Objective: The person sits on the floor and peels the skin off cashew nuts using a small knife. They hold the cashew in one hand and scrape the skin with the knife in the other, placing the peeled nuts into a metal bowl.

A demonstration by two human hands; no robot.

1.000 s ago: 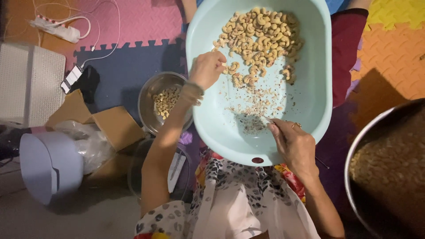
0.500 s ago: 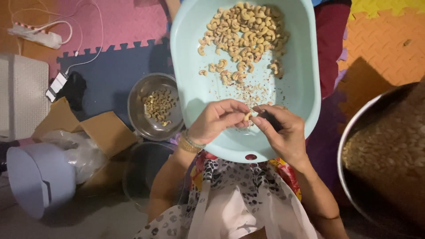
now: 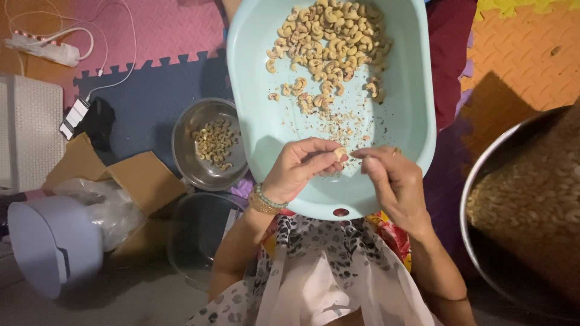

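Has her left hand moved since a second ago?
Yes. The left hand came down from the cashew pile to the tub's near rim, meeting the right hand.

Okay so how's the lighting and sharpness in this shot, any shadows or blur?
Head view: even indoor light, sharp on the left hand, right hand and pale blue tub; hands cast a soft shadow in the tub; dark shadow beside the big metal bowl; edges slightly bent.

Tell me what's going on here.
A seated person works over a pale blue tub resting on their lap. The left hand pinches a single cashew at its fingertips, and the right hand meets it, working at the nut. A pile of cashews sits at the tub's far end, with crumbs of skin scattered in the middle. A small steel bowl to the left holds some nuts; a large steel basin sits at right.
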